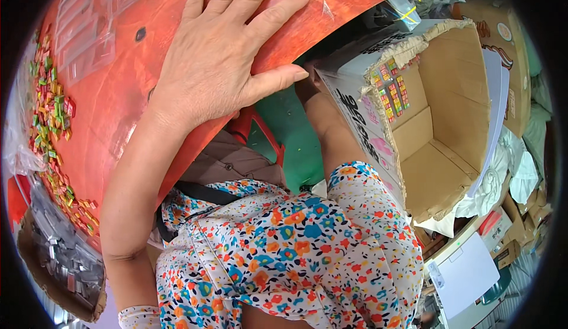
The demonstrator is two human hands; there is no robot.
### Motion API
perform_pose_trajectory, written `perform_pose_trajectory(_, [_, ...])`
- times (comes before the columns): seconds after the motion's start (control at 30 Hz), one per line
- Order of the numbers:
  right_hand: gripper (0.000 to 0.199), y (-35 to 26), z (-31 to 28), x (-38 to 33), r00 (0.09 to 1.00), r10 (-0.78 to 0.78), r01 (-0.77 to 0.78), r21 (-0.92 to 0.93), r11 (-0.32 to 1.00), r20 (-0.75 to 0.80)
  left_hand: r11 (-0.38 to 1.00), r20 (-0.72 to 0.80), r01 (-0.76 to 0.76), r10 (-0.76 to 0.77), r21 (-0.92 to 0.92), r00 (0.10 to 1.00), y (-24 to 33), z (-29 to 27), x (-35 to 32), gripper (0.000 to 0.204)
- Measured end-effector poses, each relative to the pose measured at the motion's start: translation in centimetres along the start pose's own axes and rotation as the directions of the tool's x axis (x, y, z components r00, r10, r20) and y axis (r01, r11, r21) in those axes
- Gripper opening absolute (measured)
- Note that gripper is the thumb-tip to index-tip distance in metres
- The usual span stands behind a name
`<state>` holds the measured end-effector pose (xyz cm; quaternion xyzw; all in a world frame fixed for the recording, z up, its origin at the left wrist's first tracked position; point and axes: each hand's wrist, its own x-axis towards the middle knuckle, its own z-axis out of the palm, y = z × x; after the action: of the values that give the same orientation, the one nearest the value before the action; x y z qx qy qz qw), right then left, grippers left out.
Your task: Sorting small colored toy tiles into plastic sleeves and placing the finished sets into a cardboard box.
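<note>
My left hand (213, 57) lies flat, palm down, on the red tabletop (130, 92), fingers spread and nothing in it. My right forearm reaches up beside a large tilted cardboard box (449, 86). My right hand (312, 78) is at the box's far left corner, mostly hidden behind its printed side and in shadow; its fingers do not show. Inside the box, against the wall nearest me, sit clear packs of small colourful pieces (391, 89) in rows. The box's torn, ragged opening faces right.
Many loose small red, green and yellow pieces (56, 110) lie along the table's left side. Clear plastic trays (86, 33) rest at the far left. A carton of grey pieces (65, 264) stands at lower left. White sheets (467, 276) and plastic bags (515, 157) are at right.
</note>
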<state>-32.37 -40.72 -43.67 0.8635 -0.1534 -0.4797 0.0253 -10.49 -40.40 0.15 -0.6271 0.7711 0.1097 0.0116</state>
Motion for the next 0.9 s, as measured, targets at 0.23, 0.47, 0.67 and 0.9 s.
perform_pose_trajectory(0.23, [0.028, -0.1, -2.6, -2.4, 0.984, 0.017, 0.005, -0.121, 0.993, 0.177, 0.998, -0.085, -0.054, 0.053, -0.020, 0.995, -0.1, 0.8, 0.2, 0.082])
perform_pose_trajectory(0.47, [0.025, -1.6, -5.7, -3.8, 0.938, 0.039, 0.041, -0.221, 0.974, 0.345, 0.996, -0.091, -0.039, 0.032, -0.082, 0.995, -0.4, 1.1, 0.0, 0.083])
perform_pose_trajectory(0.67, [0.025, -1.7, -4.0, -2.0, 0.957, 0.018, 0.020, -0.126, 0.992, 0.288, 0.999, -0.081, -0.035, 0.032, -0.038, 0.996, -0.3, 1.0, 0.0, 0.083])
perform_pose_trajectory(0.9, [0.027, -7.4, 0.0, -0.7, 1.000, -0.014, 0.010, 0.151, 0.988, 0.026, 0.998, -0.083, -0.039, 0.036, -0.039, 0.996, -0.8, 1.5, -0.2, 0.085])
